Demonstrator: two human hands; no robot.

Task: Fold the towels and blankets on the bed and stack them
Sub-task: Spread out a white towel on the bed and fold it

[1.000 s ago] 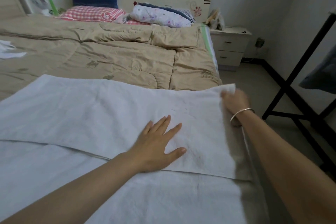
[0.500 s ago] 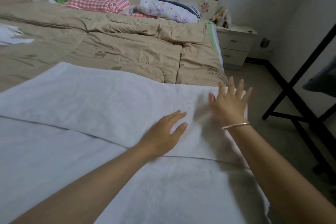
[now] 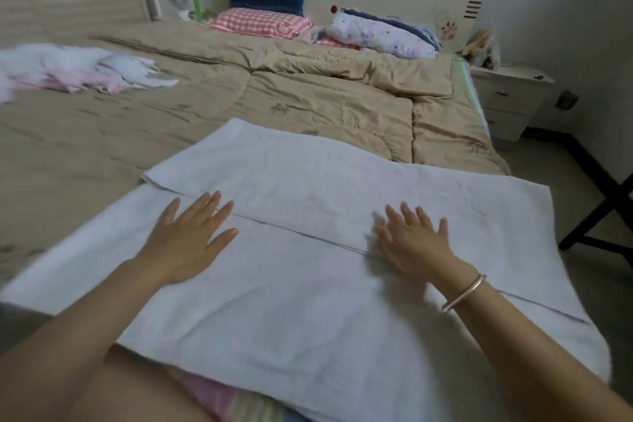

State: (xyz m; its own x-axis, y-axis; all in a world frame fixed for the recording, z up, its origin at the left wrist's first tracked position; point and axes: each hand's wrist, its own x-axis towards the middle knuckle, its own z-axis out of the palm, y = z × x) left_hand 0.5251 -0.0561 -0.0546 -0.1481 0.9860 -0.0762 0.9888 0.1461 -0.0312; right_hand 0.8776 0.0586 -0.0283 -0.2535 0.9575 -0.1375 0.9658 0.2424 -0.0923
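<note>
A white towel point(image 3: 308, 312) lies spread over the near end of the bed point(image 3: 274, 103), in the lower half of the frame, its far part doubled back toward the person. The left hand point(image 3: 191, 240) and right hand point(image 3: 414, 243) rest on it palms down, fingers straight and spread, gripping nothing. Both sit across the flap's edge point(image 3: 301, 233), which runs from centre left to lower right.

The step in hand looks to be smoothing this first fold. It would go best with both palms sweeping outward along the edge toward the towel's ends, driving out ripples before the next fold. The flap's left corner point(image 3: 150, 178) seems to jut past the layer beneath (a small tug could square it), and the right end droops over the bed's side, so it may slide.

The towel's near hem is cut off at the bottom of the frame and partly covered by the forearms. A pink and striped cloth point(image 3: 233, 401) peeks from under it at bottom centre; what it is cannot be told. The white and pink pile point(image 3: 75, 72) at upper left is blurred, its pieces past counting. No finished stack is in view.
</note>
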